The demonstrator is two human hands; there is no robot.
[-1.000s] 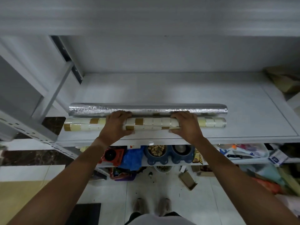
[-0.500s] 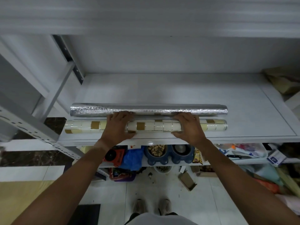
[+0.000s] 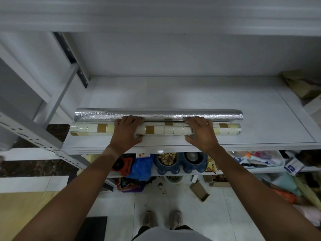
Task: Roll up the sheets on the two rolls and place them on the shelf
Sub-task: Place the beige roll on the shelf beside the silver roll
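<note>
Both hands are wrapped over the tiled roll (image 3: 155, 129) near the shelf (image 3: 191, 94) front edge: left hand (image 3: 126, 131) and right hand (image 3: 201, 132) each curled around it, probably so it's kept from rolling off. The foil roll (image 3: 158, 114) is parked just behind, touching.

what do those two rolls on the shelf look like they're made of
The silver roll looks like crinkled metallic foil sheet: shiny, wrinkled, catching light. The tiled roll under both hands looks like glossy printed vinyl or paper with a cream and brown mosaic pattern; which of the two cannot be told.
</note>
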